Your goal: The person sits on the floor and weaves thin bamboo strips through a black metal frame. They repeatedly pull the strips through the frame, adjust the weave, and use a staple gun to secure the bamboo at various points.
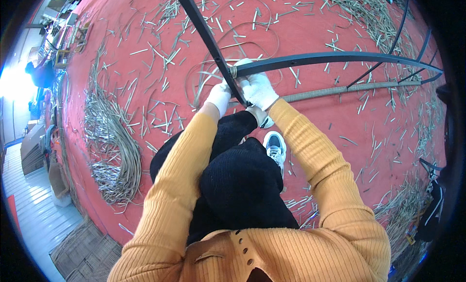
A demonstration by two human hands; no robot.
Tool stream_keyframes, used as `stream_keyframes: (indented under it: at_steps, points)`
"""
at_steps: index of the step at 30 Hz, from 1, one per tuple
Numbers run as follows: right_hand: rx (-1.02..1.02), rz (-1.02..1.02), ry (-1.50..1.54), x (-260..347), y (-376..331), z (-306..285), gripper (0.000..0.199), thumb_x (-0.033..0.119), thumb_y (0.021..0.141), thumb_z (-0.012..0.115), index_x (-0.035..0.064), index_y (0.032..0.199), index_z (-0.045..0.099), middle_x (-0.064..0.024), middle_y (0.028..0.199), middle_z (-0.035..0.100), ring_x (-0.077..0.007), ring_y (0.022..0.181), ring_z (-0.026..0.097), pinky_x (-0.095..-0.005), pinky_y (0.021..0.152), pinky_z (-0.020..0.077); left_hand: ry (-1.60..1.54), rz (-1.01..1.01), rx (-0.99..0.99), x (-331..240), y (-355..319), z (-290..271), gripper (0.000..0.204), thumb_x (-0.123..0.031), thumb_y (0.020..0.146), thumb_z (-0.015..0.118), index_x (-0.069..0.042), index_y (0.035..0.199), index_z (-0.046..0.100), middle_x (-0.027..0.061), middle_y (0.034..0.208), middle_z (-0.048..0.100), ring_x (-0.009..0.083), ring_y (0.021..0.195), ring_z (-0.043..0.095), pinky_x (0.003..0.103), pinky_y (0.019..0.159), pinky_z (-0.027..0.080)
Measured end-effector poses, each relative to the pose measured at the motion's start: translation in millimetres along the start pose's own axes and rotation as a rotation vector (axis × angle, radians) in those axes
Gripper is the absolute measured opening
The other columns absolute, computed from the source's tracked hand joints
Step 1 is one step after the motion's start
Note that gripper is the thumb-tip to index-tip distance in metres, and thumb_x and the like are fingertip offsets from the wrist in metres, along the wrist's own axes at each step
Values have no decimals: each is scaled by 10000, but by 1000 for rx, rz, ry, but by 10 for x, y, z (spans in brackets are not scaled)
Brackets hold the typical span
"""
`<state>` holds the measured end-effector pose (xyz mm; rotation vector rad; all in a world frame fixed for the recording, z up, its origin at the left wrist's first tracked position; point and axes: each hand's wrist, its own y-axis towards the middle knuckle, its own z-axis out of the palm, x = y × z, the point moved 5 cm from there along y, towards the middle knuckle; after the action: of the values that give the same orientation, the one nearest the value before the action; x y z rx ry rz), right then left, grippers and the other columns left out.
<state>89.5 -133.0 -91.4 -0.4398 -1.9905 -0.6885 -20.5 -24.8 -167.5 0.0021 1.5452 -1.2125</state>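
1. Mustard ribbed sweater (310, 243) is right under the camera, both sleeves running up toward the middle, with black trousers (233, 180) between them and one white sneaker (275, 148) on the floor.
2. Red floor (310, 44) fills pretty much everything else, covered in short cut bits of cane, with a big loose bundle of cane strips (111, 151) lying well off to the person's left.
3. Dark metal frame (335, 58) comes next: one bar drops diagonally from the top, another curves off to the right, and they meet at a joint right at the hands. A lower rail (335, 91) on the right is already wrapped in pale cane.
4. Thin cane strip (233, 71) is wound around that joint, and its loose loops curl on the floor just behind.
5. Right hand (259, 90), in a white glove, is closed around the frame right at the wrapped joint.
6. Left hand (219, 96), also white-gloved, sits just beside it against the diagonal bar; looks curled in, but I can't tell exactly what it's pinching.
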Motion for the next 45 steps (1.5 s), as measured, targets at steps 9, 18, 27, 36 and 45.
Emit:
stream_keyframes:
  at_steps: [9, 18, 27, 36, 45]
  points:
    - [-26, 235, 94, 346, -837, -226, 215, 178, 960, 578, -9, 1043, 644, -227, 988, 660, -396, 973, 624, -468, 848, 499, 193, 680, 193, -1147, -836, 403, 227, -45, 924, 660, 20, 1134, 602, 96, 981, 723, 173, 945, 688, 310, 881, 530]
    - [-461, 1645, -1105, 2566, -6632, -3923, 430, 403, 990, 517, 64, 818, 717, -253, 846, 685, -358, 779, 669, -472, 666, 485, 258, 633, 110, -1350, -187, 471, 241, 11, 868, 626, 13, 1097, 548, 103, 960, 687, 205, 922, 693, 336, 879, 545]
    - [-268, 541, -987, 1210, -3792, -2805, 228, 123, 868, 684, 23, 1071, 711, -167, 1049, 721, -329, 992, 689, -406, 911, 531, 281, 747, 80, -1130, -453, 442, 222, -97, 870, 725, -15, 1050, 623, 68, 895, 703, 143, 834, 671, 316, 780, 538]
    - [88, 520, -80, 472, -405, -172, 393, 345, 975, 545, 22, 1168, 657, -253, 1094, 689, -405, 1083, 656, -443, 910, 509, 334, 701, 138, -1052, -930, 427, 245, -83, 901, 690, -2, 1105, 582, 90, 977, 705, 160, 940, 674, 319, 877, 524]
    - [18, 722, 507, 369, -479, -10, 307, 262, 961, 543, -7, 891, 673, -95, 779, 701, -148, 682, 673, -311, 628, 521, 365, 633, 400, -1198, -943, 364, 302, 42, 892, 654, 1, 1170, 543, 92, 1116, 659, 176, 1058, 645, 331, 956, 513]
